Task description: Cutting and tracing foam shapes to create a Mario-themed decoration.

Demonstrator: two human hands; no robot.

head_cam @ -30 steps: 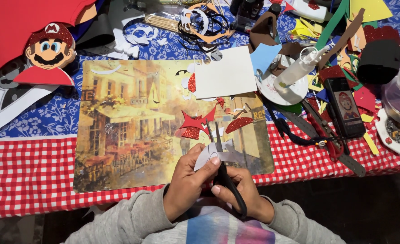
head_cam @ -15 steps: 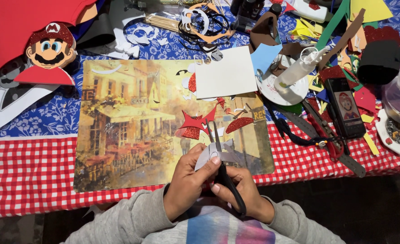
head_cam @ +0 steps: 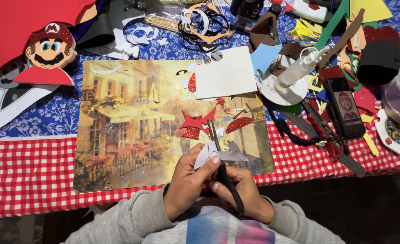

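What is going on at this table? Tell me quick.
A person in a grey sweater is cutting a small white piece of paper with black-handled scissors. The left hand pinches the paper while the right hand works the scissors, over a placemat printed with a street scene. Red glitter cut-outs and a white card lie on the mat. A cartoon face cut-out, a glue bottle and a phone sit among craft scraps around it.

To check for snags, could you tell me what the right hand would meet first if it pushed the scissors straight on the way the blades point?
Probably the red glitter star piece: the scissors in the right hand point up-table through the white piece toward it, though depth is unclear.
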